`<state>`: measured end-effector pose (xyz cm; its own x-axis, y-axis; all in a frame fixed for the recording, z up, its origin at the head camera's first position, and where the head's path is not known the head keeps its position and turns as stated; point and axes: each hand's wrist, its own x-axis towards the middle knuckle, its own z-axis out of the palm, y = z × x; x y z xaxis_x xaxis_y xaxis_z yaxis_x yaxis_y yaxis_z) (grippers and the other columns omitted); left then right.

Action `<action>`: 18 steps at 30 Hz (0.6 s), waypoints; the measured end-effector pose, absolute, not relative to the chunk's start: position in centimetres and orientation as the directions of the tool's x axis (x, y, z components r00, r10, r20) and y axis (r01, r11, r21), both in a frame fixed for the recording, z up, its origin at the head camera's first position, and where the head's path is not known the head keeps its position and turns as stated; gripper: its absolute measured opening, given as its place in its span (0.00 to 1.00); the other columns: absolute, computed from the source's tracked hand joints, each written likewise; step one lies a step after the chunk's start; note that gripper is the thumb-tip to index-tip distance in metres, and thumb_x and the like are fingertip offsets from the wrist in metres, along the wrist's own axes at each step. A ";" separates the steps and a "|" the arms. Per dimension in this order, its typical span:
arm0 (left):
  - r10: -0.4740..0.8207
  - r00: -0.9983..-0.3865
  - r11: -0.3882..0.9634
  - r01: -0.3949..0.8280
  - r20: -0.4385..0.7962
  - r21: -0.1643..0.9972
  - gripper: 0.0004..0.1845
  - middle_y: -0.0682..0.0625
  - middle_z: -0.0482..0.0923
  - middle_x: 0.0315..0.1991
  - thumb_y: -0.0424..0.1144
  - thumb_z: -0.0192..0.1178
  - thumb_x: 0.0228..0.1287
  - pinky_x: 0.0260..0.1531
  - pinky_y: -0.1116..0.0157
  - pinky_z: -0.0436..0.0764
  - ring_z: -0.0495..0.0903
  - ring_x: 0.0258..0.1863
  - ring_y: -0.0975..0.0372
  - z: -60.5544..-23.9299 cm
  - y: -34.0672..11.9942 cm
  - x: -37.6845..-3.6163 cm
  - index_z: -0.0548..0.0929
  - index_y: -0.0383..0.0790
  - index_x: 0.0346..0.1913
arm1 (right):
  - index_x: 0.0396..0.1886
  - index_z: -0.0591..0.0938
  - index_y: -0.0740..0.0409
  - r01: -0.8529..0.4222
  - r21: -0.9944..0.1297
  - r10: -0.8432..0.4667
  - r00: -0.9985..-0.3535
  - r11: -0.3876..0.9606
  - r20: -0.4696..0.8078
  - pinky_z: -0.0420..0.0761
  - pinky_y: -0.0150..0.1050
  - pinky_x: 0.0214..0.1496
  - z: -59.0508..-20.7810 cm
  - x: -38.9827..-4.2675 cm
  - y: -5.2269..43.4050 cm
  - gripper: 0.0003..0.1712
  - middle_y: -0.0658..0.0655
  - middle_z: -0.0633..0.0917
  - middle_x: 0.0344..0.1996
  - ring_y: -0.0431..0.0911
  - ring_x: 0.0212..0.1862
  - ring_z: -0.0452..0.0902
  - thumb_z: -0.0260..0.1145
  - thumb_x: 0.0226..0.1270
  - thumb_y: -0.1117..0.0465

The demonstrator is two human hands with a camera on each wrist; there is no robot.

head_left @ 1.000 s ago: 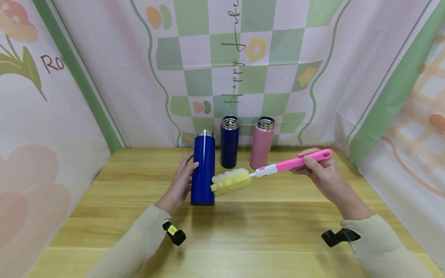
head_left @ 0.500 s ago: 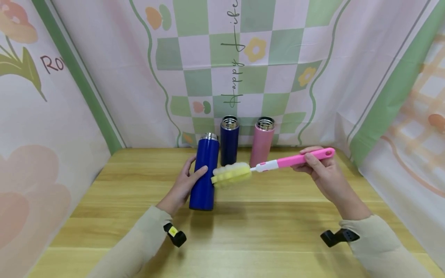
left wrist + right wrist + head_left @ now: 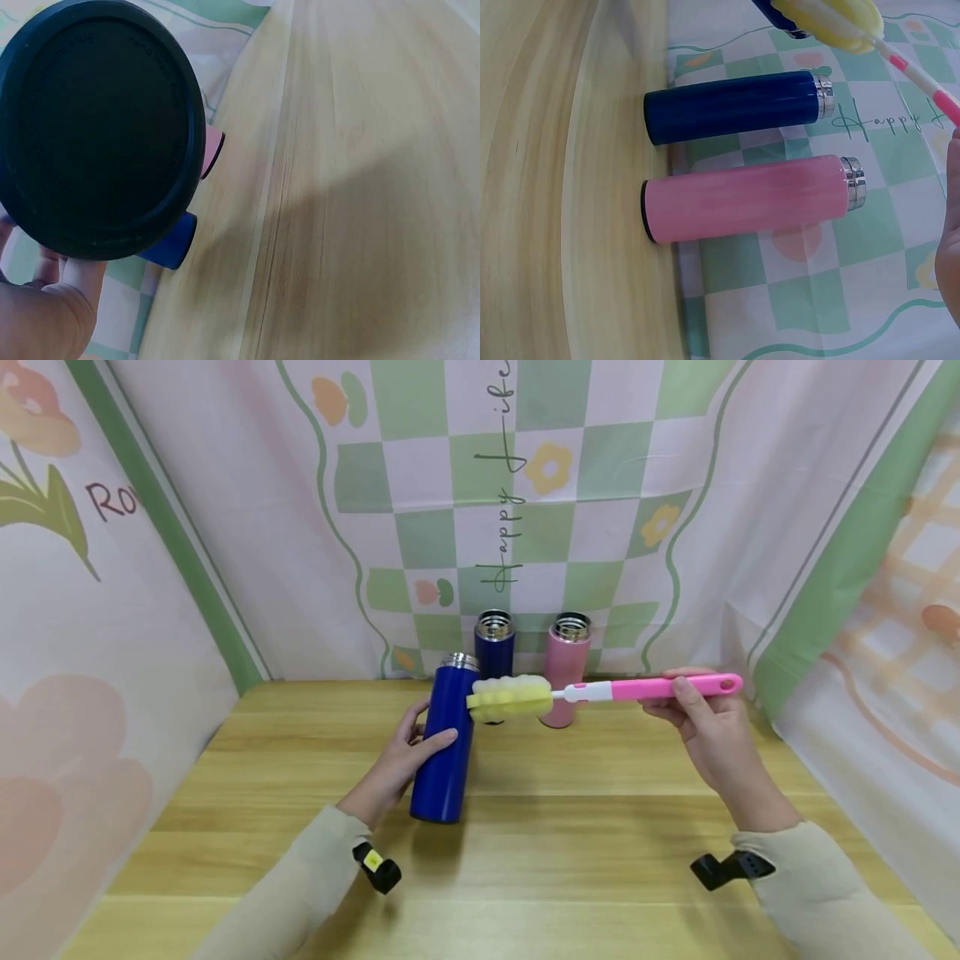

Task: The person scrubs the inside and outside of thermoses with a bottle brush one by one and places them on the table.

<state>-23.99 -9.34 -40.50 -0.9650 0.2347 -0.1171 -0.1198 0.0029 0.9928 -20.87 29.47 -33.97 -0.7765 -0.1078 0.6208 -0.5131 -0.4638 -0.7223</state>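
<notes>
Raised level now, the pink-handled yellow sponge brush in the right hand; left hand grips tilted blue flask.

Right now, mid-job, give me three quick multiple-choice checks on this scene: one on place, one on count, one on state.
1. Where is the sponge head?
A. inside the pink bottle
B. beside the mouth of the blue bottle
C. flat on the table

2. How many bottles are there?
A. two
B. three
C. four

3. How does the blue bottle stand?
A. tilted
B. upright
C. lying flat

B: the sponge hangs by the rim.
B: blue, navy bottle, pink bottle.
A: the left hand leans it; the right hand holds the brush handle.
</notes>
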 end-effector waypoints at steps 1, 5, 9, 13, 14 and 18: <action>0.234 -0.965 0.009 -0.121 -0.120 0.993 0.41 0.42 0.68 0.61 0.55 0.69 0.62 0.52 0.49 0.77 0.75 0.57 0.46 -40.5 -9.4 -24.0 0.59 0.68 0.75 | 0.51 0.77 0.76 -0.518 -0.727 -0.092 -0.783 -0.451 0.615 0.82 0.41 0.49 -33.9 -20.8 29.4 0.13 0.65 0.83 0.45 0.51 0.46 0.86 0.49 0.78 0.74; 0.243 -0.962 0.015 -0.127 -0.126 0.992 0.40 0.42 0.68 0.61 0.54 0.69 0.62 0.52 0.49 0.78 0.75 0.56 0.46 -40.5 -9.4 -24.0 0.61 0.66 0.75 | 0.52 0.76 0.76 -0.530 -0.753 -0.013 -0.815 -0.391 0.580 0.82 0.39 0.48 -33.8 -20.6 29.2 0.12 0.65 0.84 0.43 0.50 0.44 0.86 0.51 0.78 0.71; 0.240 -0.961 0.024 -0.139 -0.141 0.990 0.41 0.42 0.68 0.61 0.54 0.69 0.61 0.51 0.49 0.78 0.76 0.56 0.46 -40.6 -9.5 -23.9 0.62 0.65 0.75 | 0.52 0.76 0.76 -0.531 -0.754 0.030 -0.824 -0.386 0.565 0.82 0.39 0.48 -33.7 -20.6 29.1 0.13 0.65 0.84 0.43 0.50 0.43 0.87 0.53 0.77 0.70; 0.233 -0.961 0.021 -0.145 -0.146 0.989 0.41 0.42 0.69 0.60 0.55 0.70 0.61 0.51 0.49 0.78 0.76 0.56 0.46 -40.6 -9.5 -23.9 0.62 0.66 0.75 | 0.52 0.77 0.76 -0.537 -0.727 0.039 -0.814 -0.428 0.579 0.82 0.39 0.49 -33.6 -20.7 29.1 0.12 0.66 0.84 0.43 0.52 0.43 0.87 0.51 0.77 0.72; 0.236 -0.961 0.013 -0.145 -0.144 0.989 0.41 0.42 0.69 0.60 0.55 0.70 0.61 0.51 0.49 0.78 0.76 0.56 0.46 -40.6 -9.5 -23.9 0.62 0.67 0.75 | 0.52 0.76 0.77 -0.539 -0.720 0.038 -0.811 -0.438 0.584 0.82 0.39 0.49 -33.6 -20.7 29.1 0.12 0.67 0.84 0.43 0.52 0.43 0.86 0.51 0.77 0.72; 0.235 -0.963 -0.018 -0.142 -0.133 0.990 0.41 0.41 0.70 0.60 0.56 0.69 0.61 0.52 0.49 0.78 0.77 0.56 0.48 -40.5 -9.4 -23.8 0.61 0.67 0.75 | 0.52 0.75 0.79 -0.533 -0.699 0.023 -0.803 -0.476 0.596 0.82 0.41 0.49 -33.6 -20.7 29.1 0.12 0.67 0.84 0.43 0.53 0.43 0.86 0.51 0.77 0.73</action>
<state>-23.81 -9.43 -40.48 -0.9628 0.2350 -0.1334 -0.1416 -0.0182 0.9898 -20.75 29.11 -33.62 -0.8026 0.0227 0.5961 -0.5329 -0.4765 -0.6993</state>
